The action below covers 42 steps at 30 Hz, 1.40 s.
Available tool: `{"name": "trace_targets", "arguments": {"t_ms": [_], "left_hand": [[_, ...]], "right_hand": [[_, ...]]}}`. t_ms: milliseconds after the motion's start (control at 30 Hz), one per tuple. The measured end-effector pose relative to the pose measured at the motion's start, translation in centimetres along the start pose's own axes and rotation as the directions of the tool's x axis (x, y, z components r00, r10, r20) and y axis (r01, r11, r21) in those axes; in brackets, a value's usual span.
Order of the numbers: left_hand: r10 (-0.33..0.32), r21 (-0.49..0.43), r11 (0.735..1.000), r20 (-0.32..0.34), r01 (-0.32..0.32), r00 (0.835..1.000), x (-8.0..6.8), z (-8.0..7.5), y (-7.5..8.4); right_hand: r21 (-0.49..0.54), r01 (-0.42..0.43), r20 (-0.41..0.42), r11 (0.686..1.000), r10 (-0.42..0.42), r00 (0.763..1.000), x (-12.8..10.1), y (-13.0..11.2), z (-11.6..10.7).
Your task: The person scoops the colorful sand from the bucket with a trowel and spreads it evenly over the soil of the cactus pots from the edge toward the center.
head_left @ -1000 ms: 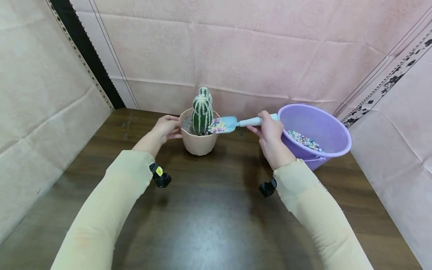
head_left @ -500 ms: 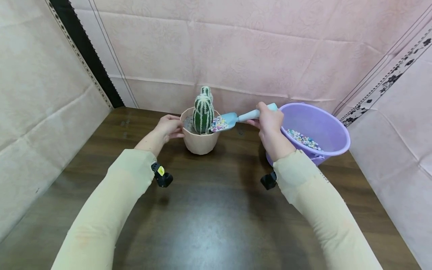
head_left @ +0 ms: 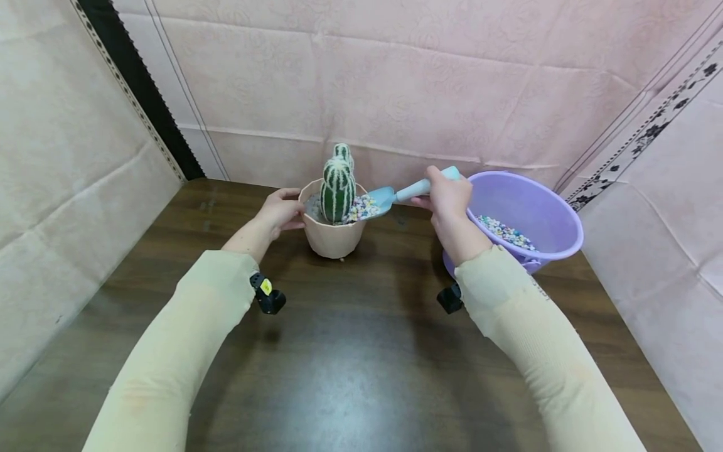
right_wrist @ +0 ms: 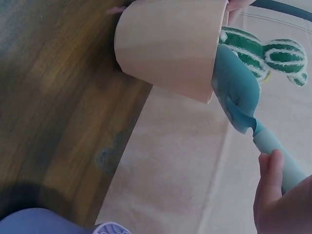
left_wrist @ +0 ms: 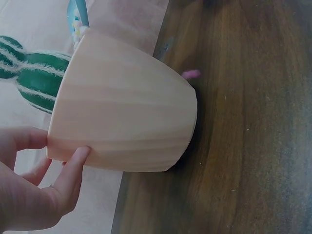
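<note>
Potting in progress, seen from my own head cam. Nearest me, just this side of the pot [head_left: 332, 235], the wood table [head_left: 350, 351] is bare btwn my sleeves. My left hand [head_left: 279, 212] steadies the pot's left rim, thumb and fingers [left_wrist: 73, 163] pinching the lip. My right hand [head_left: 448, 198], right of the pot, is clenched round the handle of the blue trowel [head_left: 395, 194]; its blade rests over the pot's right rim, tipped down twd the cactus [head_left: 337, 188]. Coloured pebbles [head_left: 361, 206] lie heaped at the cactus base, right side of the pot. Further right of the pot, the purple bucket [head_left: 556, 220] holds more pebbles [head_left: 505, 231].

Progress, as I judge it: one scoop is mostly in; the pot's left side shows grey fill w/ no colour, so more scoops look due, and the bucket has plenty left.

Vs. a sec ago: handle end is raised higher, blade tilted steeper, and the load has slid off the blade into the pot. Left hand unchanged.
</note>
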<state>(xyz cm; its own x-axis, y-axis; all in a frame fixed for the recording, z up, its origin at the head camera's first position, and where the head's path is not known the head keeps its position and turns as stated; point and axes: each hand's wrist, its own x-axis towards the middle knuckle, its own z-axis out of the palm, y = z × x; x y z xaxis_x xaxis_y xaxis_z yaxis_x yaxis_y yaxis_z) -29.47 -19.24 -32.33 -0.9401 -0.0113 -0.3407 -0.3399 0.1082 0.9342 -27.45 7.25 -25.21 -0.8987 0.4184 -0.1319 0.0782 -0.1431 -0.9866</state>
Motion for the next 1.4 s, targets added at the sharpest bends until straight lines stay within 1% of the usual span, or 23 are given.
{"name": "trace_targets", "arguments": {"t_ms": [267, 467, 700, 900, 1100, 1200, 1400], "left_hand": [[0.022, -0.003, 1.000, -0.009, -0.022, 1.000, -0.2, 0.2, 0.0], [0.006, 0.007, 1.000, -0.013, -0.006, 1.000, -0.6, 0.6, 0.1], [0.003, -0.039, 0.999, -0.033, -0.004, 0.999, -0.9, 0.7, 0.2], [-0.012, -0.051, 0.999, -0.020, 0.011, 1.000, -1.2, 0.7, 0.3], [-0.014, -0.052, 0.999, -0.020, 0.013, 1.000, -1.2, 0.8, 0.3], [-0.017, -0.034, 0.999, -0.013, 0.017, 1.000, -1.2, 0.8, 0.2], [-0.019, 0.009, 1.000, 0.006, 0.019, 1.000, -1.0, 1.0, 0.1]], "right_hand": [[-0.063, 0.020, -0.015, 0.998, -0.021, 1.000, 0.2, 0.0, 0.3], [-0.080, 0.022, 0.003, 0.997, -0.022, 1.000, 0.2, -0.2, 0.0], [-0.113, 0.024, 0.009, 0.993, -0.023, 1.000, 0.0, -0.7, 0.1], [-0.179, 0.077, 0.058, 0.981, -0.068, 0.996, -0.2, -1.3, 0.3], [-0.187, 0.108, 0.054, 0.976, -0.100, 0.994, -0.3, -1.6, 0.7], [-0.216, 0.136, 0.054, 0.967, -0.128, 0.990, -0.3, -1.9, 0.8], [-0.314, 0.202, 0.050, 0.928, -0.196, 0.979, -0.1, -2.3, 0.9]]}}
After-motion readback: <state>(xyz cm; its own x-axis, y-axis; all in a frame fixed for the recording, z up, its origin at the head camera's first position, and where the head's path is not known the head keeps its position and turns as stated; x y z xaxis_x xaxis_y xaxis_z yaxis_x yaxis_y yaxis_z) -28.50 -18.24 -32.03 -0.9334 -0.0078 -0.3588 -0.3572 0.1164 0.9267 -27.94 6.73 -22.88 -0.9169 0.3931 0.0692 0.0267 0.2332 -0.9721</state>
